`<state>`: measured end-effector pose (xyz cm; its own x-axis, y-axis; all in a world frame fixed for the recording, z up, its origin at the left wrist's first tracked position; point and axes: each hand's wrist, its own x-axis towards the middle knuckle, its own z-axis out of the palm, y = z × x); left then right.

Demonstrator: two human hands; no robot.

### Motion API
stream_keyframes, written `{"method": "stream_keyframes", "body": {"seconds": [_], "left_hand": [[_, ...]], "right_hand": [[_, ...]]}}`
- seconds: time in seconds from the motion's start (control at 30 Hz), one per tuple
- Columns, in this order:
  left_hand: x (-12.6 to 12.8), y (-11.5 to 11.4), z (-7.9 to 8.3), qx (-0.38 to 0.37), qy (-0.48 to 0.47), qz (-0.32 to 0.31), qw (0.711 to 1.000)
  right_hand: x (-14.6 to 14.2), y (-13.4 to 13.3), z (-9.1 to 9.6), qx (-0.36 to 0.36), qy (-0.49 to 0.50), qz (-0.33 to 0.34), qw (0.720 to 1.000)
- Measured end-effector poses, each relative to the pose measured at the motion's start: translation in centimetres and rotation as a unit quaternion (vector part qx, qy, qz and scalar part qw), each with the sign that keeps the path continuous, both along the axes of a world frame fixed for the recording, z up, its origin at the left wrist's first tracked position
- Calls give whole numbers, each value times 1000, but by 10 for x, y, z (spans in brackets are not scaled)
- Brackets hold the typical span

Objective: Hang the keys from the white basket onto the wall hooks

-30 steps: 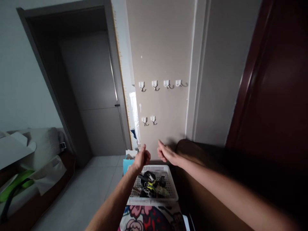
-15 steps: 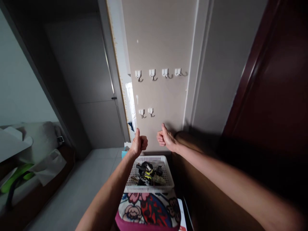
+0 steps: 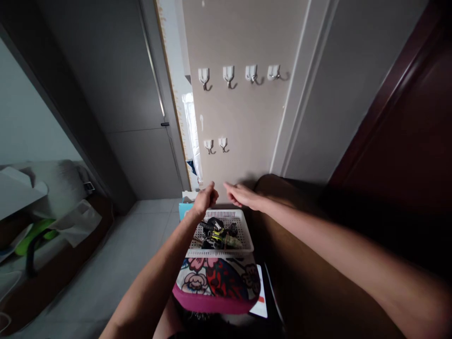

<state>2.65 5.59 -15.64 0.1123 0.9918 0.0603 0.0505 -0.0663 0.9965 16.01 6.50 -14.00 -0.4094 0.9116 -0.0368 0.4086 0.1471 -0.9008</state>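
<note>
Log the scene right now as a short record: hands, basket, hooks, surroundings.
Left hand: fingers curled, thumb extended, nothing visible in it
Right hand: fingers curled, thumb extended, nothing visible in it
Basket: white, perforated, holding jumbled small items, some black, some yellow
Hooks: six on beige panel, four above two
Near side: floral cushion, magenta edge
Far left: grey door

No word, brand or number can be read for certain. A black item (image 3: 213,221) in the white basket (image 3: 219,253) bears small white lettering, too blurred to make out. Whether the red patch (image 3: 261,299) on a white sheet (image 3: 260,282) is print cannot be told.
</note>
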Motion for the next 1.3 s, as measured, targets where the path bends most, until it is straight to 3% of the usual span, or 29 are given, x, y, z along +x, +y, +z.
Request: {"method": "stream_keyframes", "body": {"seconds": [0.1, 0.2, 0.33, 0.43, 0.6, 0.67, 0.87, 1.07, 1.3], "left_hand": [[-4, -6, -31, 31, 143, 13, 989], [-9, -16, -60, 71, 259, 52, 962], [-14, -27, -85, 42, 360, 87, 928], [-14, -31, -92, 32, 393, 69, 916], [-12, -27, -91, 0, 369, 62, 927], [-11, -25, -89, -17, 337, 66, 939], [-10, -21, -75, -61, 78, 72, 992], [-9, -13, -45, -62, -121, 88, 987], [-1, -6, -21, -22, -238, 61, 969]], "right_hand": [[2, -2, -14, -12, -205, 97, 974], [-1, -6, -30, -9, -323, 157, 933], [-12, -13, -51, 94, -372, 145, 912], [-18, -16, -60, 94, -357, 128, 921], [-17, -16, -62, -5, -294, 119, 948], [-15, -17, -60, -10, -266, 134, 954], [-17, -17, -48, 26, -238, 117, 964], [-18, -13, -32, -49, -112, 121, 985], [-14, -7, -12, 18, 21, 8, 1000]]}}
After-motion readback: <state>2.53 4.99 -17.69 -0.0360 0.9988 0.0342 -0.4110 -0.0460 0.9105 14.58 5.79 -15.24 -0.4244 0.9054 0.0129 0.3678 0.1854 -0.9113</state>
